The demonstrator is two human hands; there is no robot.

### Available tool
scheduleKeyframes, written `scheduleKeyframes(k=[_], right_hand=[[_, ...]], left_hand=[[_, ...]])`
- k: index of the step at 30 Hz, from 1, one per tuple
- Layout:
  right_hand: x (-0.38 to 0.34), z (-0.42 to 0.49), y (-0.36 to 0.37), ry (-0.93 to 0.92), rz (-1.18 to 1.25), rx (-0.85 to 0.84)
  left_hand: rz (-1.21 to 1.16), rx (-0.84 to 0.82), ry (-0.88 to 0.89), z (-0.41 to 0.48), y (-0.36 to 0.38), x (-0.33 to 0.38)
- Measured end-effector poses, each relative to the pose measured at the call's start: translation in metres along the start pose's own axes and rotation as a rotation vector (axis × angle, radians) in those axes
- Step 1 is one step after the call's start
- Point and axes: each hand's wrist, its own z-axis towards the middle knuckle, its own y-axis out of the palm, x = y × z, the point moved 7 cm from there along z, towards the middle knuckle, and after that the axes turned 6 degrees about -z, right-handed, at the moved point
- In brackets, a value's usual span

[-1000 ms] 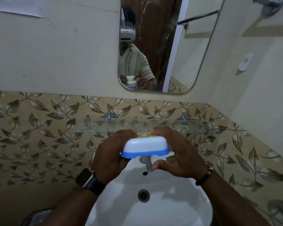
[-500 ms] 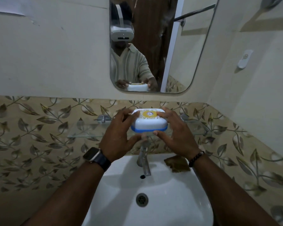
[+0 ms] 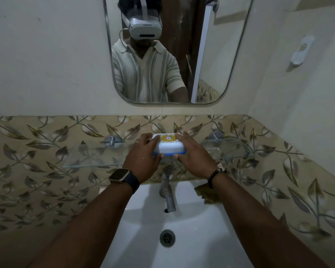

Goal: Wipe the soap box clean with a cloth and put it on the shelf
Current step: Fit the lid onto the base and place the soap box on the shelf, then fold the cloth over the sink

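You grip one soap box point(image 3: 169, 145) from both sides, your left hand point(image 3: 143, 161) and right hand point(image 3: 194, 157) clasping it over the middle of the single glass shelf point(image 3: 89, 156). Its white lid carries a round yellow label, the print too small to read. One cloth point(image 3: 207, 194) lies on the basin point(image 3: 197, 238) rim beside one tap point(image 3: 167, 192).

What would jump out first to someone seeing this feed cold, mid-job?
Dead centre, the left hand and right hand grip a white and blue soap box from both sides at the glass shelf, just above the tap. Above it, the mirror shows the person wearing a white headset. A brownish cloth lies on the sink rim, by the right wrist.
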Motion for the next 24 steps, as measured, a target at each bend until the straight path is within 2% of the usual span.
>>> scheduleKeyframes(k=[10, 13, 16, 19, 21, 24], right_hand=[[0.013, -0.003, 0.009, 0.021, -0.019, 0.029], [0.011, -0.016, 0.003, -0.019, -0.033, 0.105], [0.010, -0.046, -0.003, -0.111, -0.079, 0.234], [0.017, -0.088, -0.004, -0.168, -0.095, 0.341], [0.027, -0.115, 0.001, -0.219, -0.130, 0.352], [0.052, -0.145, 0.018, -0.245, -0.186, 0.255]], left_hand=[[-0.017, 0.080, -0.041, -0.008, 0.005, -0.008], [0.024, 0.156, 0.016, -0.021, 0.007, 0.000], [0.176, 0.235, 0.033, -0.048, 0.022, 0.010], [0.157, 0.293, 0.062, -0.086, 0.054, 0.024], [0.101, 0.243, 0.127, -0.105, 0.083, 0.039], [0.054, 0.030, 0.190, -0.117, 0.126, 0.058]])
